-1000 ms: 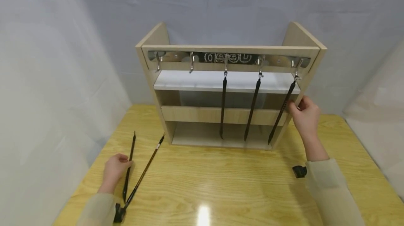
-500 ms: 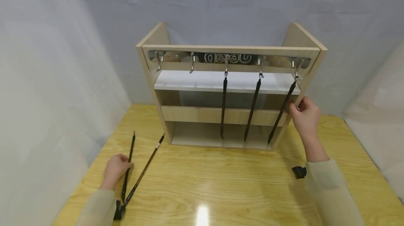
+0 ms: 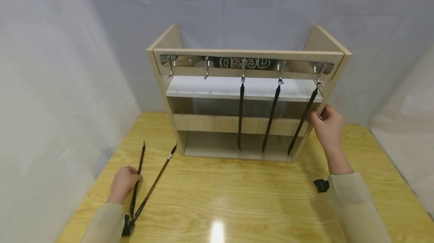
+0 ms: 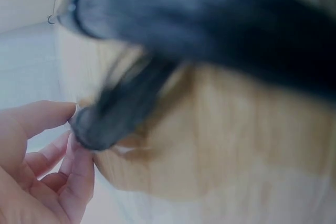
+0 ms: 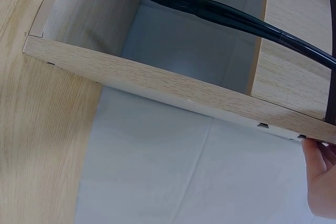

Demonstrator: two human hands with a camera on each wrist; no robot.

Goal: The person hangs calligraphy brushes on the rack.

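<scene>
My left hand [image 3: 123,182] pinches a dark calligraphy brush [image 3: 141,159] at the table's left. The left wrist view shows the thumb and fingers [image 4: 81,182] at that brush's dark body [image 4: 118,111]. Beside it lies a longer brown-and-black brush [image 3: 157,179], slanting toward the shelf. My right hand [image 3: 328,126] grips the right side panel of a small wooden shelf [image 3: 210,123]; in the right wrist view its fingers touch the panel [image 5: 157,77]. Three dark brushes hang from the hook strip [image 3: 190,61], on the middle [image 3: 241,115], fourth [image 3: 272,116] and rightmost [image 3: 303,122] hooks.
Two bare hooks [image 3: 207,68] are at the strip's left end. The shelf stands at the back of a wood-grain table [image 3: 230,190]. Pale sheeting [image 3: 237,2] hangs behind and at both sides. A black wrist camera [image 3: 321,185] shows by the right sleeve.
</scene>
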